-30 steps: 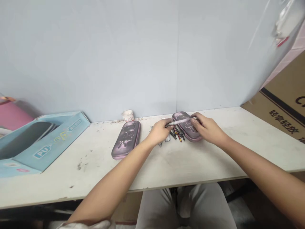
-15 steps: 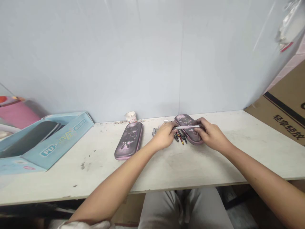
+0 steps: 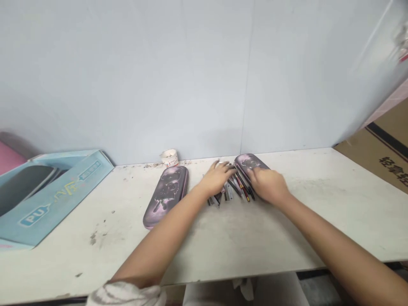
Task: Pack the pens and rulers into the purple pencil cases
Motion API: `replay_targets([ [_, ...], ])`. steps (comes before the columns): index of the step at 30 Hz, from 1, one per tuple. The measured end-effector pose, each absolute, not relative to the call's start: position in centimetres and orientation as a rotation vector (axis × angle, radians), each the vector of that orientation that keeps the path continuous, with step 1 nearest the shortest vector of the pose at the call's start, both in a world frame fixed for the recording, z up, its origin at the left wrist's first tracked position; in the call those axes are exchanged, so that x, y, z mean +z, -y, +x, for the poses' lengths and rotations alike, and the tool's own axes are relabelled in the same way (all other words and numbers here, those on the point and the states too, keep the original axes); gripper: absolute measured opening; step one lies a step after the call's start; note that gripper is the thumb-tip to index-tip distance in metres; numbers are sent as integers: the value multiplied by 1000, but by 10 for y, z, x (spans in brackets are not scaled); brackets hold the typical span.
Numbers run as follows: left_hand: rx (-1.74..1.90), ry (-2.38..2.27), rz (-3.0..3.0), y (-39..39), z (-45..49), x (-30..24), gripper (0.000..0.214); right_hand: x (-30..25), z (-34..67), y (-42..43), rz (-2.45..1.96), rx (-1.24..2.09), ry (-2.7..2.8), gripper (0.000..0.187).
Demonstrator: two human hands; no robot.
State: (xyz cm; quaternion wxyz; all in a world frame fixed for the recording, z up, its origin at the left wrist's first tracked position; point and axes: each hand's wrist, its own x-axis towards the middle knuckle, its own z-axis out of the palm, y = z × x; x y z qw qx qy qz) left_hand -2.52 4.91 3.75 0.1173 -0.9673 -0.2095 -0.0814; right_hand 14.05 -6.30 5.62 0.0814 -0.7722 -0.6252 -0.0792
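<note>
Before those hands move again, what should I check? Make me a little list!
Left hand holding nothing: cannot tell, it is blurred.
Right hand holding nothing: cannot tell, also blurred.
Thin dark pens gathered between the hands: ok.
Pink-purple oval pen case lying flat, apart from the pens: ok.
Second pink-purple oval pen case apart from the pens: not ok, they touch it.
Small white paper cup upright, away from the hands: ok.
</note>
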Motion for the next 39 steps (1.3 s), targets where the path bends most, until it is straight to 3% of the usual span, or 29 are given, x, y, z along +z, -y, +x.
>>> replay_targets([
  [3,-320,987,-2728,-54,-70,49,40,49,178,60,-2311,-310,1794,43],
  [5,-367,1308,-2581,-57,-109,57,43,40,195,60,-2364,-174,1737,45],
  [11,-200,2418,-2217,-72,-194,57,86,31,173,52,-2429,-10,1754,55],
  [15,-249,2622,-2340,-70,-195,51,78,36,142,41,-2345,-7,1825,57],
  [22,-969,3062,-2568,-50,-169,53,59,40,140,43,-2077,-72,1885,49],
  [25,-1338,2903,-2848,-40,-154,65,58,54,151,49,-1878,-20,1904,42],
  [27,-1383,2571,-3091,-33,-138,80,59,71,157,55,-1717,76,1898,37],
  [34,-54,1179,-3748,0,-50,142,39,135,174,87,-1232,477,2149,31],
  [37,239,921,-3803,13,-14,153,28,141,187,101,-1289,709,2387,24],
  [39,315,854,-3787,19,6,156,22,141,198,110,-1438,695,2428,17],
])
